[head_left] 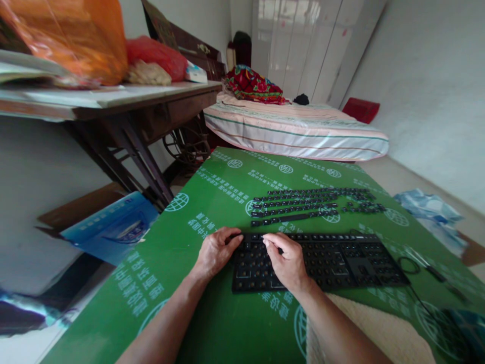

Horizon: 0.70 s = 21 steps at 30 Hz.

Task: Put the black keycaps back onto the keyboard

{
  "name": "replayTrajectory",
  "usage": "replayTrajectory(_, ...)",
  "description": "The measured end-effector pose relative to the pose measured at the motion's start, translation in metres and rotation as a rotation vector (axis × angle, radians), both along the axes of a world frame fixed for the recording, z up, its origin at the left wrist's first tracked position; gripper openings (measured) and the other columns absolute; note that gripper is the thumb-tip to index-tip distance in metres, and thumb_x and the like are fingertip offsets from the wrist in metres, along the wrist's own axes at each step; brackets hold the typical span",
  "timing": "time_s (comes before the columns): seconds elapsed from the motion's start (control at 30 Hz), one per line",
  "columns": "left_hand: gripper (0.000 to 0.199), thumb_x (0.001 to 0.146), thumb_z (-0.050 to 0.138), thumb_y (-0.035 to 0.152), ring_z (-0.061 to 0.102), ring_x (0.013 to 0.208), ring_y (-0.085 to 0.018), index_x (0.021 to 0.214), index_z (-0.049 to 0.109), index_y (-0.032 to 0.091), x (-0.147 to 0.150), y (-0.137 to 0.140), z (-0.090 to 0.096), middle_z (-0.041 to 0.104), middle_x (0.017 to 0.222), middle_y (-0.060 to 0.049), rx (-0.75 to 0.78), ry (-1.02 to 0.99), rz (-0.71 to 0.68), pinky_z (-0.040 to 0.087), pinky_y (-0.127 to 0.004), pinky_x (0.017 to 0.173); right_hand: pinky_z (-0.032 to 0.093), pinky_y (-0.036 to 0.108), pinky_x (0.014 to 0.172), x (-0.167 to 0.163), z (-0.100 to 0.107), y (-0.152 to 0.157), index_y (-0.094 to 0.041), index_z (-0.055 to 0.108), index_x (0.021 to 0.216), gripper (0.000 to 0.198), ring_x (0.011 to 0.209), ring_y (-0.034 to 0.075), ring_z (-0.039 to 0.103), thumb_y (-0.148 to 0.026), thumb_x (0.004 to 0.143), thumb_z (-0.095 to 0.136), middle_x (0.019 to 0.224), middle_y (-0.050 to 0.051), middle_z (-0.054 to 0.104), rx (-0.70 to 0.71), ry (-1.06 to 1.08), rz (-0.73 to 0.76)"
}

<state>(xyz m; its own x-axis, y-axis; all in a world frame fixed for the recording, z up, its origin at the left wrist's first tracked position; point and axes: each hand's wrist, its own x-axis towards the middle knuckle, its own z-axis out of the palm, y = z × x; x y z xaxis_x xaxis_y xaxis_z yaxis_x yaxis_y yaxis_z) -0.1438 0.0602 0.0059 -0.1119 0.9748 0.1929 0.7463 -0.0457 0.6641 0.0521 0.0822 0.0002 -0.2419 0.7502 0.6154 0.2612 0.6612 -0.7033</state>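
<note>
A black keyboard (326, 264) with its keycaps off lies flat on the green table (189, 212), its bare key posts showing. My left hand (215, 253) is at the keyboard's top left corner, thumb and forefinger closed on the edge. Over the left part of the keyboard, my right hand (287, 260) is pinched, its fingertips by the top row. Whatever those fingertips hold is too small to make out. Behind the keyboard, the loose black keycaps (299, 200) are laid out in several rows, with a long space bar (294, 218) in the nearest one.
Right of the keyboard lie a thin tool with a dark handle (435, 273) and a cable (420, 298). A beige cloth (367, 328) lies at the front. A sewing-machine table (170, 96) stands left; a bed (303, 129) is beyond.
</note>
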Motion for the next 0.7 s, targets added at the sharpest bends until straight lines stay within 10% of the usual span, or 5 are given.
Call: replayTrajectory(0.7,0.031,0.080,0.049,0.044,0.067,0.082,-0.018,0.090,0.069,0.022,0.000,0.001,0.001,0.073,0.091,-0.003,-0.010,0.012,0.014,0.052,-0.029,0.075,0.042,0.037,0.102,-0.008,-0.002,-0.016,-0.013,0.066,0.090,0.021,0.117,0.024,0.050,-0.008,0.085,0.047,0.107,0.012,0.065,0.317,-0.527,0.019)
